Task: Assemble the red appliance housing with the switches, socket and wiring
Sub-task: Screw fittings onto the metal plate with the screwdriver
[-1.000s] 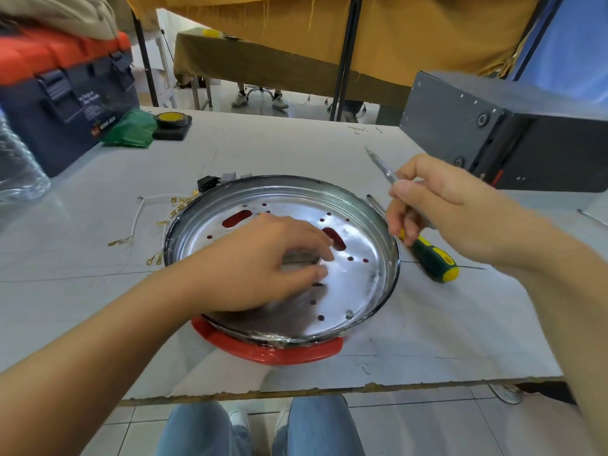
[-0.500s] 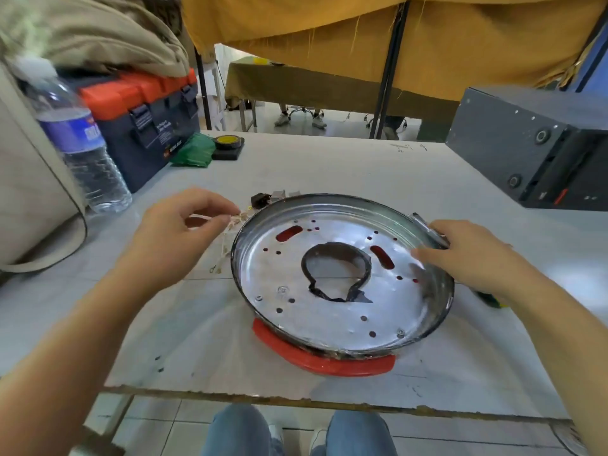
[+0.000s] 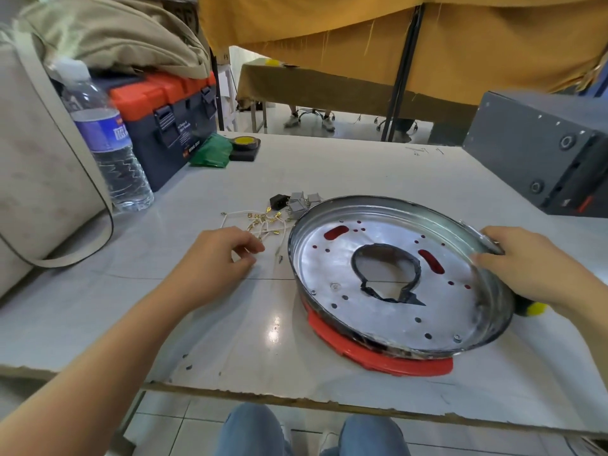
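While my right hand (image 3: 523,271) grips the far-right rim of the red appliance housing (image 3: 394,291) on the table (image 3: 197,324), the thin metal pan looks stiff, light and sharp-edged. My left hand (image 3: 218,255), fingers loosely curled and holding nothing, hovers beside the limp, tangle-prone wiring (image 3: 263,223); it is best pinched at its brass terminals.

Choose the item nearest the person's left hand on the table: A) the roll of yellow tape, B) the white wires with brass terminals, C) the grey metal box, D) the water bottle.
B: the left hand has its fingertips at the white wires with brass terminals, while the other three things stand farther off.
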Motion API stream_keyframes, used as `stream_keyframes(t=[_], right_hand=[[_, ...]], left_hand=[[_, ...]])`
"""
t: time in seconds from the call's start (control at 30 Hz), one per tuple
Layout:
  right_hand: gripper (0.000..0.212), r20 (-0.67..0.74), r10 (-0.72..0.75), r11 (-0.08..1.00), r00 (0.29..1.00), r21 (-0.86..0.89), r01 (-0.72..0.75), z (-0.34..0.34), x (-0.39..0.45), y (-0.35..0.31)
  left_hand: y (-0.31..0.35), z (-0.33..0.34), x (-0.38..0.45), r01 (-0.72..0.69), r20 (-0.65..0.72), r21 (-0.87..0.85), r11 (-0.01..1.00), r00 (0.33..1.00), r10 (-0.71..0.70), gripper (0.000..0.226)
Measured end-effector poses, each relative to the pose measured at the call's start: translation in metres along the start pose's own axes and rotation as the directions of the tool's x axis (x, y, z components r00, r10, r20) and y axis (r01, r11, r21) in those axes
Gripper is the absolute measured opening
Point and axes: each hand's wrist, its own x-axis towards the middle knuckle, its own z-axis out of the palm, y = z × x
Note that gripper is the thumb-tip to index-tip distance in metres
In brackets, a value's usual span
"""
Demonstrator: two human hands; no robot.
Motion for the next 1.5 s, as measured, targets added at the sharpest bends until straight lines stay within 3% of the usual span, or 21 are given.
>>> stream_keyframes(t=[0.23,0.5,0.6,0.77,0.97,1.07,1.17,1.3,1.5], right_hand=[[0.013,-0.01,0.054,0.998,0.998,-0.031,-0.054,0.003,0.002,0.003],[0.013,-0.01,0.049,0.998,0.999,-0.03,-0.05,0.004,0.001,0.002],[0.014,-0.016,0.05,0.998,0.999,-0.023,-0.05,0.004,-0.001,0.002],[0.012,-0.009,0.058,0.998,0.998,0.005,-0.058,0.004,-0.003,-0.002],[0.014,0.057,0.095,0.981,0.994,0.164,-0.103,0.007,-0.014,-0.007],[0.021,0.072,0.077,0.954,0.994,0.284,-0.095,0.008,-0.022,-0.006],[0.038,0.095,0.023,0.952,0.995,0.303,-0.051,0.009,-0.027,-0.005],[0.058,0.123,-0.005,0.943,0.992,0.332,-0.037,0.008,-0.028,-0.003],[0.054,-0.011,-0.02,0.929,1.0,0.368,0.023,0.011,-0.009,-0.004]], left_hand=[[0.008,0.014,0.013,-0.033,0.056,0.06,0.998,0.998,0.03,0.017],[0.014,0.028,0.02,-0.081,0.004,0.133,0.988,0.997,0.081,0.012],[0.013,0.029,0.021,-0.077,0.0,0.087,0.993,0.997,0.078,0.011],[0.015,0.028,0.019,-0.063,0.0,0.054,0.997,0.998,0.063,0.042],[0.013,0.018,0.019,0.1,-0.112,-0.197,0.975,0.986,-0.124,0.022],[0.019,0.007,0.02,0.062,-0.207,-0.349,0.935,0.968,-0.142,0.021],[0.031,-0.004,0.019,-0.004,-0.246,-0.369,0.929,0.965,-0.094,0.02],[0.054,-0.009,0.015,-0.044,-0.182,-0.321,0.946,0.983,-0.016,0.014],[0.086,-0.003,0.011,-0.119,-0.021,-0.275,0.954,0.993,0.118,0.008]])
